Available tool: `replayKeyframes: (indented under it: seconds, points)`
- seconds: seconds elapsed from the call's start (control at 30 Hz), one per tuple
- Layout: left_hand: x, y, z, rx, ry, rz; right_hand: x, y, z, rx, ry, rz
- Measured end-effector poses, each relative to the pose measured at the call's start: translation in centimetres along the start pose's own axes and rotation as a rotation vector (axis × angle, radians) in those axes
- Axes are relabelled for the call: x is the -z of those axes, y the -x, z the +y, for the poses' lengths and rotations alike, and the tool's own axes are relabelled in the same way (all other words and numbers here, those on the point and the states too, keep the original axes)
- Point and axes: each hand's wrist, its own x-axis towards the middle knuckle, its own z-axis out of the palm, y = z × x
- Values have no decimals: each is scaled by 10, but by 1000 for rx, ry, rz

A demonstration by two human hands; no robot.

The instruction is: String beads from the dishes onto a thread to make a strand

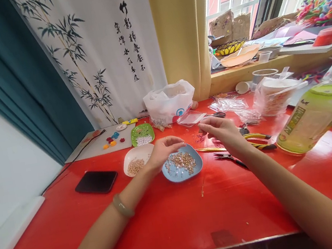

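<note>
My left hand [167, 152] hovers over the left rim of a blue dish [179, 176], its thumb and fingers pressed together; whatever lies between them is too small to make out. Gold and pearly beads [185, 161] fill the middle of that dish. To the right, my right hand [223, 132] is raised above the table with thumb and forefinger in a pinch, and I cannot make out what it holds. Beside the blue dish, partly behind my left hand, a white dish [126, 160] contains small gold beads [135, 166]. Below the blue dish lies a tiny gold piece [202, 191].
A green dish [134, 133] with white beads stands behind. Dark-handled pliers [230, 157] and yellow-handled pliers [255, 137] lie by my right hand. A phone [96, 182] rests at left, a bottle [314, 116] at right. A plastic bag [168, 100] sits at the back.
</note>
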Motion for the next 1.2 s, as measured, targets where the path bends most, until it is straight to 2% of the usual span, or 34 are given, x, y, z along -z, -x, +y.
replayKeyframes:
  seconds: [0.17, 0.37, 0.63, 1.2]
  points:
    - [5, -2, -1, 90, 368, 55, -10, 5, 4, -55, -50, -108]
    - [4, -2, -2, 105, 516, 59, -27, 17, -5, -163, -49, -211]
    - [4, -1, -2, 117, 543, 25, -31, 19, -6, -198, -32, -207]
    - [4, -1, -6, 112, 552, 36, -33, 21, -6, -208, -8, -189]
